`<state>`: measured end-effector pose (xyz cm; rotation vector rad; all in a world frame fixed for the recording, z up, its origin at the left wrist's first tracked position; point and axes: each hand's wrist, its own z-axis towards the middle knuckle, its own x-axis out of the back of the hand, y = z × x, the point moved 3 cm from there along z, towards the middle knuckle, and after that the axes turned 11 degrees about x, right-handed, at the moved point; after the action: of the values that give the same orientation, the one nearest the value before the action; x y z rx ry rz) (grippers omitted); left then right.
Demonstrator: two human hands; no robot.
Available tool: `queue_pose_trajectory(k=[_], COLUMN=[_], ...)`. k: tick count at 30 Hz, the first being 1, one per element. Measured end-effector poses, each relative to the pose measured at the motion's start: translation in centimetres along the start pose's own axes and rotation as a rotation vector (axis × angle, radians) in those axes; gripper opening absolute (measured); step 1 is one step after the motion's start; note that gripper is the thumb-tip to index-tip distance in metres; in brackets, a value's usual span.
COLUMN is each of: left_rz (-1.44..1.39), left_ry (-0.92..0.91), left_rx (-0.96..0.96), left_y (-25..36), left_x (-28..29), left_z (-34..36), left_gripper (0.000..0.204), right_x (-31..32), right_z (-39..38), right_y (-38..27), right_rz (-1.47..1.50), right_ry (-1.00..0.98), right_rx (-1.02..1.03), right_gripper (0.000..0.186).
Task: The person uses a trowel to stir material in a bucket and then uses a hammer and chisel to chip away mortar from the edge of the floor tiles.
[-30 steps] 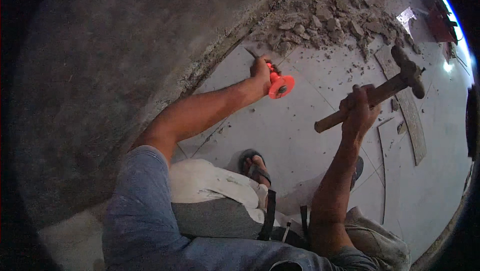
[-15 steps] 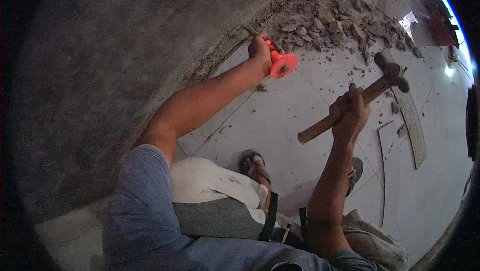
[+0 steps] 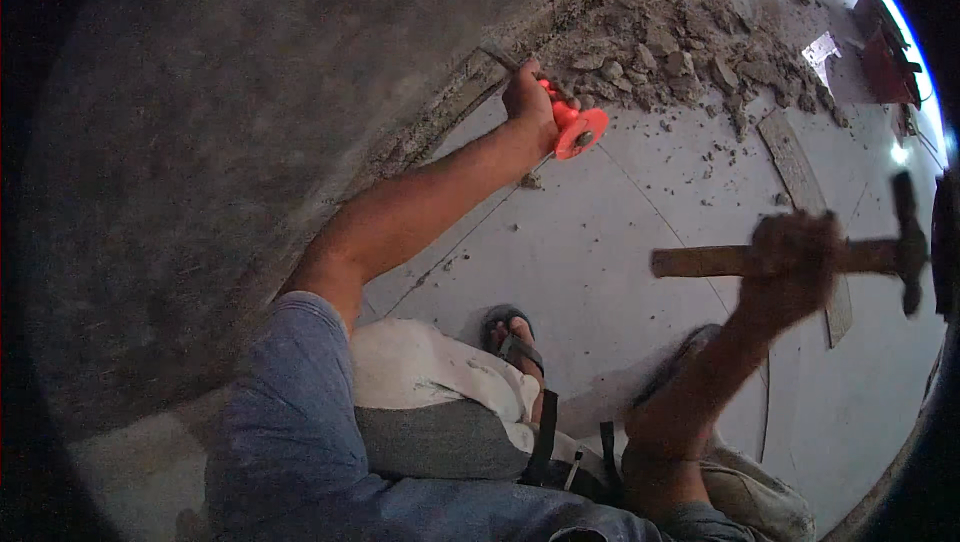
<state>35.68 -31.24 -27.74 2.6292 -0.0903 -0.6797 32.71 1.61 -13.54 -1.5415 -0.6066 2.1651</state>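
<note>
My left hand (image 3: pixel 530 102) is wrapped round a chisel (image 3: pixel 582 135) with a bright orange-red grip and a round guard. The chisel's struck end faces toward me and to the right, while its far end meets the rough broken strip (image 3: pixel 455 92) along the foot of the grey wall (image 3: pixel 250 112). Out to the right, my right hand (image 3: pixel 795 252) grips a hammer (image 3: pixel 700 262) by the middle of its wooden handle. The metal hammer head is well apart from the chisel and slightly blurred.
A heap of broken rubble (image 3: pixel 660 52) lies along the wall beyond my left hand, with crumbs scattered over the pale tiled floor (image 3: pixel 600 232). A narrow strip of board (image 3: pixel 795 162) lies at the right. My sandalled foot (image 3: pixel 515 337) stands below.
My right hand has swung the hammer right and toward me, away from the chisel. The left hand and chisel have stayed nearly in place.
</note>
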Motion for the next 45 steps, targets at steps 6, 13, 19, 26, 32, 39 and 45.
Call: queue_pose_trajectory(k=[6,13,19,26,32,39,45], left_rz=[-0.026,0.039,0.038,-0.036,-0.026,-0.014,-0.087], left_ry=[-0.099,-0.143,-0.106,-0.087,-0.112,-0.131,-0.127], left_rx=[0.010,-0.032,-0.083,0.008,-0.070,-0.042,-0.036], left_y=[1.0,1.6,1.6,1.9,0.6,2.2,2.3], left_x=[-0.7,-2.3,-2.4,-2.7,-3.1,-2.4,-3.3], left_z=[0.2,0.8,1.0,0.5,-1.1,0.5,-0.9], left_gripper=[0.033,0.034,0.035,0.029,0.021,0.022,0.020], right_x=[-2.8,-0.6,-0.4,-3.2,-1.6,-1.7,-3.5], right_z=[2.4,-9.9,-10.3,-0.5,-14.8,-4.0,-0.4], right_y=[-8.7,12.1,12.3,-2.2,17.1,4.8,-3.2], right_rz=[-0.394,-0.587,-0.367,-0.120,-0.548,-0.184,-0.456], right_ry=[0.030,-0.066,0.069,-0.199,-0.089,-0.035,-0.054], right_rx=[0.354,-0.457,-0.603,0.264,-0.869,-0.102,0.436], right_gripper=[0.026,0.021,0.018,0.025,0.018,0.028,0.020])
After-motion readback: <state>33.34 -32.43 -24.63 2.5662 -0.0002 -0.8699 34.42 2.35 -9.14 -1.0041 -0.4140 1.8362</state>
